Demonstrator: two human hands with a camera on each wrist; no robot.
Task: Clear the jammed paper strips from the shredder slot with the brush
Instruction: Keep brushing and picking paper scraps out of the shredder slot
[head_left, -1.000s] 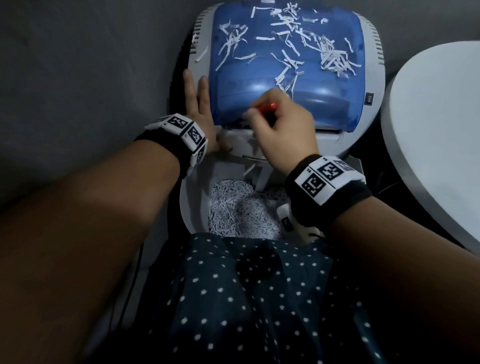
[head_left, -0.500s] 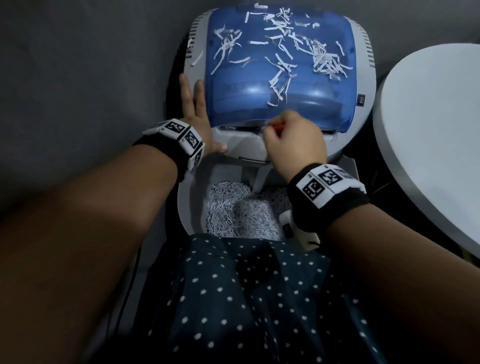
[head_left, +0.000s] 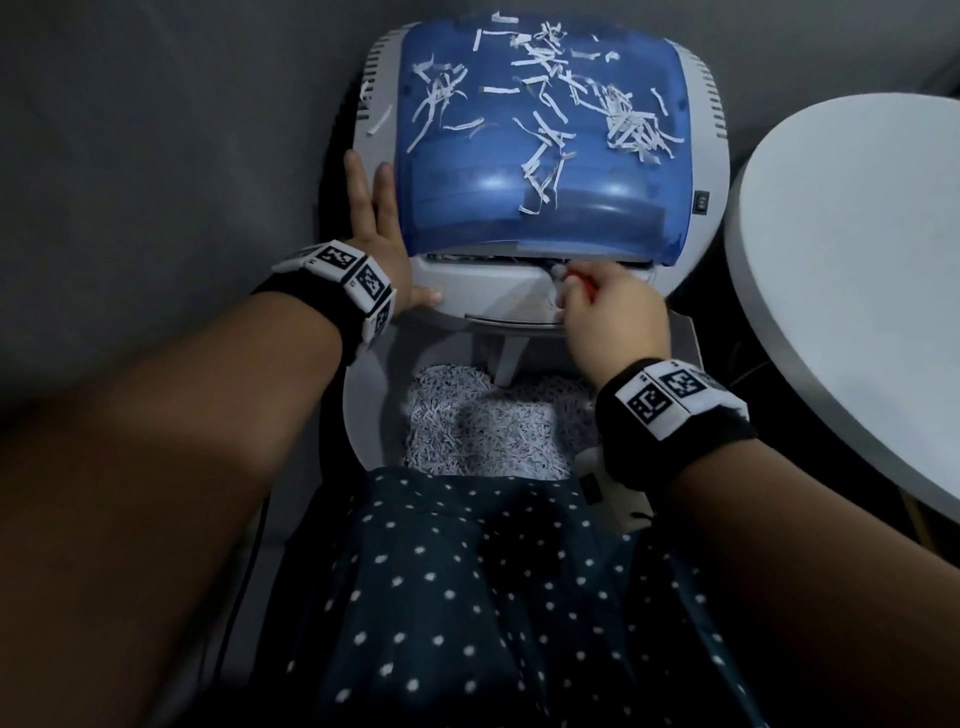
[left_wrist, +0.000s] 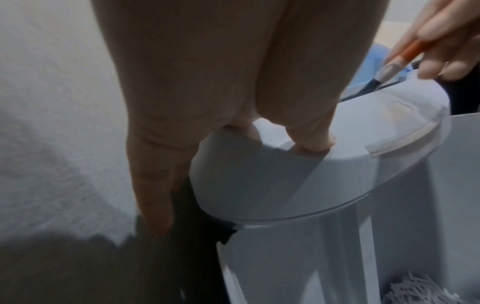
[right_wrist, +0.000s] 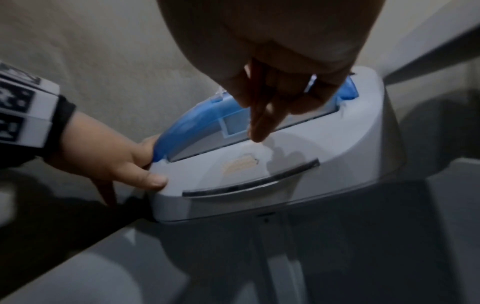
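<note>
The shredder (head_left: 493, 299) has a grey head and a blue see-through cover (head_left: 545, 208) strewn with loose paper strips (head_left: 628, 124). Its slot (head_left: 483, 255) runs under the cover's near edge. My right hand (head_left: 613, 317) pinches a thin orange-handled brush (left_wrist: 413, 51), whose dark bristles (left_wrist: 371, 85) poke into the slot near its right half. A small tuft of paper sits at the brush tip (head_left: 556, 270). My left hand (head_left: 379, 239) lies flat along the head's left side, with its thumb (right_wrist: 153, 181) pressed on the front lip.
Below the head, the open bin (head_left: 363, 405) holds a heap of shredded paper (head_left: 493, 426). A round white table (head_left: 857, 260) stands close on the right. Polka-dot clothing (head_left: 467, 597) fills the near foreground. A dark cable (head_left: 244, 571) hangs at the left.
My right hand has come down from the lower edge of the blue cover to the slot, bringing the brush tip into it. The left hand has stayed on the shredder's side.
</note>
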